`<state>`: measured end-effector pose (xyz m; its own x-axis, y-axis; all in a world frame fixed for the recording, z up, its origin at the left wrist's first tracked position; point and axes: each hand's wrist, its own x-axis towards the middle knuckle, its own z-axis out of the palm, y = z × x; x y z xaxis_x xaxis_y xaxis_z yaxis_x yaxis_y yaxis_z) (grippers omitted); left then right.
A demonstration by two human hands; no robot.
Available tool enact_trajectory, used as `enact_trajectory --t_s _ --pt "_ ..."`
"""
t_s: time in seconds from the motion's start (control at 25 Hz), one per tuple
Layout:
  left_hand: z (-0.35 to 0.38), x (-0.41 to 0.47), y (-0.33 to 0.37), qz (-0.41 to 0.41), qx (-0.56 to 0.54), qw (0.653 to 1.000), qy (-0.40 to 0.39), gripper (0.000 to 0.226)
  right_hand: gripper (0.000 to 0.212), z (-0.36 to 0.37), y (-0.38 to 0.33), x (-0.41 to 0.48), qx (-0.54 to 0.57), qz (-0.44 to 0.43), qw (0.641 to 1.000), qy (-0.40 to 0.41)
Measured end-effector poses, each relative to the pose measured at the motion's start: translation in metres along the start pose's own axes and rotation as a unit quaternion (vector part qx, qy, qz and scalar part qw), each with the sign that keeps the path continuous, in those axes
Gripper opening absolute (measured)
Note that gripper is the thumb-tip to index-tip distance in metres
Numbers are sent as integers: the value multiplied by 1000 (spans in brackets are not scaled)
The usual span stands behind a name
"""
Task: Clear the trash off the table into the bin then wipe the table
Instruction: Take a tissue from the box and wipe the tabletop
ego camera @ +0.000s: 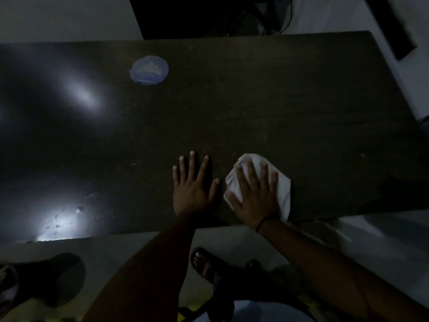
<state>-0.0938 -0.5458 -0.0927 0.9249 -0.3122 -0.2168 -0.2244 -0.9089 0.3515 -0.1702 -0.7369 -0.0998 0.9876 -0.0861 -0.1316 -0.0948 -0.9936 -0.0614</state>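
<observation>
Cloth [283, 191] white, crumpled, under flat right hand [255, 201], dark table [278, 101]

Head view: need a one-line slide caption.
Right hand presses a white cloth flat on the dark table near its front edge; left hand rests open beside it; round blue disc farther back.
</observation>
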Motion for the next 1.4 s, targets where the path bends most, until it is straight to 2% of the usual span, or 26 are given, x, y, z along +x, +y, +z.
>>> enact_trajectory --t_s 0.04,0.12,0.16,0.2,0.24,0.28,0.32,0.36,0.4,0.44,0.48,0.56,0.64,0.68,0.76,0.84,0.88,0.92,0.96,1.04,1.08,1.12,1.16,1.24,1.28,1.4 --pt "0 0 0 1 -2 1000 2 75 85 3 3 -12 -16 -81 997 -12" --pt "2 -1 -2 2 -4 1000 4 74 83 -4 28 -19 -63 -276 958 -52" --pt "3 -1 -2 2 -2 1000 8 74 83 -11 48 -12 -88 -321 941 -61" --pt "5 0 -2 2 1 1000 13 73 81 -14 65 -3 -101 -301 946 -62" --pt "6 1 -2 -1 3 1000 17 73 80 -13 79 8 -92 -210 972 -42" --pt "9 1 -2 -3 7 1000 23 73 80 -11 88 15 -46 -49 998 -10" --pt "10 1 -2 -3 12 999 32 73 82 -8 86 16 -6 109 994 13" --pt "12 1 -3 -3 17 999 40 73 84 -2 75 13 14 196 980 34" --pt "13 1 -3 -1 19 999 43 73 85 5 60 8 25 197 979 46" --pt "13 1 -4 1 18 999 41 73 86 11 47 0 20 115 992 48" --pt "13 2 -4 2 15 999 36 73 86 13 39 -7 -1 -21 999 40" --pt "12 1 -4 -4 13 999 32 73 84 6 49 -7 -47 -277 960 -2" --pt "12 1 -2 -2 12 999 43 73 79 -9 72 12 -71 -353 933 -11" --pt "12 1 -2 -1 11 999 46 74 77 -11 81 22 -70 -321 944 1" --pt "11 0 -3 -1 12 999 44 74 78 -6 83 37 -53 -115 991 35" --pt "13 1 -2 1 16 999 47 73 81 -1 61 52 -1 108 992 58" --pt "14 1 -4 1 18 999 51 73 82 0 44 60 19 135 990 48" --pt "15 2 -5 2 20 998 55 73 83 0 33 69 18 76 997 30" --pt "15 2 -6 3 21 998 54 73 83 -1 31 79 0 -55 998 4" --pt "17 2 -5 1 25 999 37 73 82 -12 47 101 -50 -286 956 -41" --pt "17 3 -6 1 30 999 29 74 82 -16 54 113 -65 -305 949 -40" --pt "18 4 -5 6 36 999 26 74 81 -16 57 119 -68 -252 965 -25" --pt "17 5 -5 8 42 999 30 75 80 -15 49 120 -44 -139 989 -5" --pt "15 6 -7 -2 42 999 35 75 80 -10 11 114 10 58 998 11" --pt "13 6 -9 -5 32 999 23 73 81 -6 -12 109 21 93 995 8" --pt "4 5 -4 40 -10 999 -31 72 82 1 -48 86 14 73 997 1"
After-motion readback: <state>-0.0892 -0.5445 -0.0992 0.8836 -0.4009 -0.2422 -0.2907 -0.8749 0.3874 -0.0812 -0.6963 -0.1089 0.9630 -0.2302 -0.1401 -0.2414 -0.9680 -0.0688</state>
